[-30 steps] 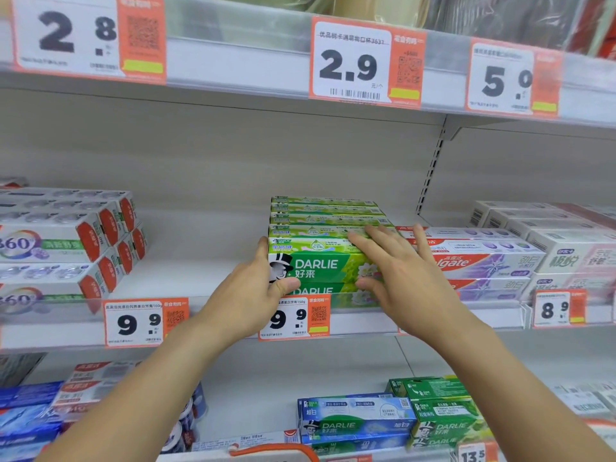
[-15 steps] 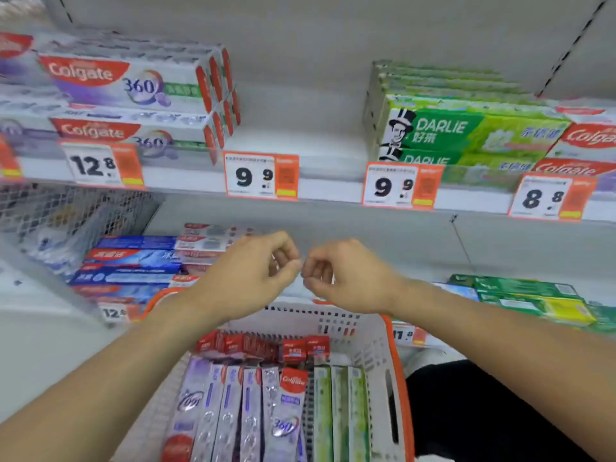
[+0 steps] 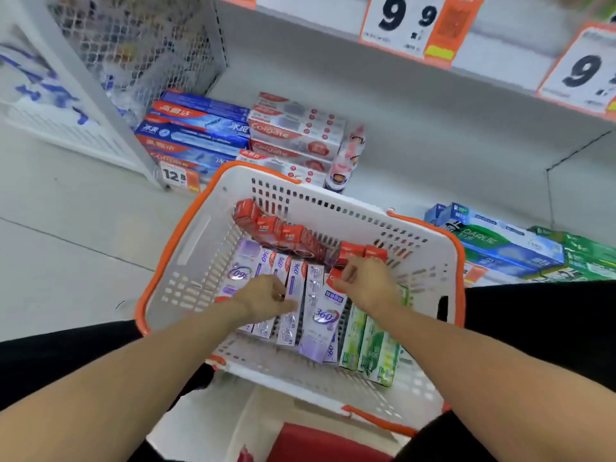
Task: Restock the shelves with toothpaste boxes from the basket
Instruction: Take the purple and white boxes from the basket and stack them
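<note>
A white basket with an orange rim sits low in front of me. It holds a row of purple 360 toothpaste boxes, small red boxes at the far side and green boxes on the right. My left hand is down on the purple row, with fingers curled and thumb against one purple box. My right hand pinches the red top end of another purple 360 box, which stands tilted above the others.
The bottom shelf behind the basket carries blue Colgate boxes, white-red Colgate boxes and Darlie boxes at the right. Price tags line the shelf edge above. A wire mesh bin stands at the left.
My view dropped from the green Darlie stack on the upper shelf to the basket. Both hands came down from the shelf into the basket and took hold of purple boxes.
</note>
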`<state>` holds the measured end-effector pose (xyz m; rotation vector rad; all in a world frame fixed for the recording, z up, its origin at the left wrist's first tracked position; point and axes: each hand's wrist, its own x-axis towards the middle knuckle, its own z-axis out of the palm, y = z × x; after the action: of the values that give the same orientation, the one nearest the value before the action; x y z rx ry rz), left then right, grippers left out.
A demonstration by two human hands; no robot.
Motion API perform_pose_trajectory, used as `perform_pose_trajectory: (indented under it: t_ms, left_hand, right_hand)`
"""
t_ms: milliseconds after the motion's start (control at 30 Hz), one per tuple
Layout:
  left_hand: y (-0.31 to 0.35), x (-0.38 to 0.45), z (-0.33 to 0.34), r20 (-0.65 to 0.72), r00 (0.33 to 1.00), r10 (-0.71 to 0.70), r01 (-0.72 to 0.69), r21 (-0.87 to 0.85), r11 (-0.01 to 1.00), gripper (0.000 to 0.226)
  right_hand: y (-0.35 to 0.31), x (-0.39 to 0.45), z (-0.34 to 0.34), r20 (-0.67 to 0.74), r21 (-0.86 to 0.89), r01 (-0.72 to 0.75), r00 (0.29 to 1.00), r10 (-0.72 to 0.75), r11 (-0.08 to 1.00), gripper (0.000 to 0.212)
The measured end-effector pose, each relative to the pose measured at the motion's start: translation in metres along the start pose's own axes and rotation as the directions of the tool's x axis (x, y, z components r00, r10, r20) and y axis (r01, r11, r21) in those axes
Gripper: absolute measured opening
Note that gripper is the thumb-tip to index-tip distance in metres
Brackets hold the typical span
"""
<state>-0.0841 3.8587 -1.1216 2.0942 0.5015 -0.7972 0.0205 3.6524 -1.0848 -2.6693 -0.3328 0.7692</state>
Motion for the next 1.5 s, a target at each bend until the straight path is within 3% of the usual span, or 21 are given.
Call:
perform_pose_trajectory:
  t_ms: [100, 233, 267, 400, 467, 567, 700, 800, 867, 967, 1033, 1200, 1267, 1367, 1500]
  left_hand:
    - [-0.001, 0.009, 0.024, 0.082, 0.997, -0.005, 0.011, -0.076, 0.997, 0.052]
    - [0.008, 0.018, 0.036, 0.157, 0.988, 0.013, 0.007, -0.125, 0.992, 0.067]
    - [0.010, 0.020, 0.037, 0.150, 0.988, 0.023, -0.002, -0.133, 0.991, 0.066]
    - [0.014, 0.026, 0.035, 0.071, 0.997, -0.002, 0.010, -0.116, 0.993, 0.038]
    - [0.013, 0.030, 0.034, 0.015, 0.999, -0.048, 0.050, -0.126, 0.991, 0.033]
    - [0.013, 0.037, 0.042, 0.079, 0.992, -0.100, 0.114, -0.193, 0.975, 0.027]
    - [0.026, 0.034, 0.060, 0.206, 0.972, -0.113, 0.163, -0.240, 0.957, 0.019]
    - [0.024, 0.038, 0.062, 0.252, 0.956, -0.153, 0.230, -0.312, 0.922, 0.017]
    - [0.019, 0.042, 0.064, 0.181, 0.963, -0.200, 0.247, -0.293, 0.924, 0.014]
    - [0.021, 0.050, 0.068, -0.076, 0.983, -0.168, 0.170, 0.018, 0.985, 0.021]
    - [0.030, 0.052, 0.074, -0.143, 0.978, -0.153, 0.168, 0.104, 0.980, 0.029]
    - [0.053, 0.061, 0.098, -0.215, 0.954, -0.208, 0.247, 0.174, 0.953, 0.054]
    - [0.056, 0.063, 0.106, -0.242, 0.944, -0.223, 0.272, 0.189, 0.944, 0.063]
    - [0.051, 0.068, 0.106, -0.292, 0.936, -0.195, 0.243, 0.136, 0.961, 0.054]
    - [0.043, 0.060, 0.098, -0.329, 0.929, -0.167, 0.212, 0.104, 0.972, 0.048]
  right_hand:
    - [0.015, -0.011, 0.026, -0.059, 0.120, -0.210, 0.974, 0.218, 0.970, 0.043]
    - [0.014, -0.007, 0.056, 0.135, 0.285, -0.511, 0.859, 0.494, 0.811, 0.096]
    - [0.014, -0.007, 0.064, 0.177, 0.305, -0.530, 0.848, 0.500, 0.791, 0.091]
    - [0.025, -0.003, 0.072, 0.277, 0.396, -0.538, 0.843, 0.462, 0.744, 0.037]
    - [0.033, 0.002, 0.065, 0.331, 0.416, -0.551, 0.833, 0.444, 0.723, 0.028]
    - [0.036, 0.006, 0.065, 0.421, 0.462, -0.582, 0.808, 0.413, 0.669, 0.041]
    - [0.027, 0.007, 0.079, 0.287, 0.409, -0.445, 0.891, 0.351, 0.797, 0.072]
    - [0.031, 0.015, 0.073, 0.317, 0.359, -0.416, 0.896, 0.310, 0.835, 0.071]
    - [0.033, 0.024, 0.060, 0.390, 0.292, -0.401, 0.879, 0.275, 0.868, 0.071]
    - [0.037, 0.031, 0.038, 0.453, 0.219, -0.363, 0.860, 0.235, 0.906, 0.071]
    - [0.044, 0.032, 0.027, 0.460, 0.232, -0.381, 0.854, 0.244, 0.895, 0.069]
    - [0.068, 0.036, 0.005, 0.392, 0.207, -0.347, 0.886, 0.247, 0.915, 0.045]
    - [0.075, 0.039, -0.001, 0.385, 0.228, -0.370, 0.884, 0.266, 0.900, 0.053]
    - [0.079, 0.040, -0.006, 0.392, 0.244, -0.403, 0.873, 0.290, 0.882, 0.072]
    - [0.079, 0.041, -0.007, 0.398, 0.267, -0.405, 0.873, 0.282, 0.875, 0.066]
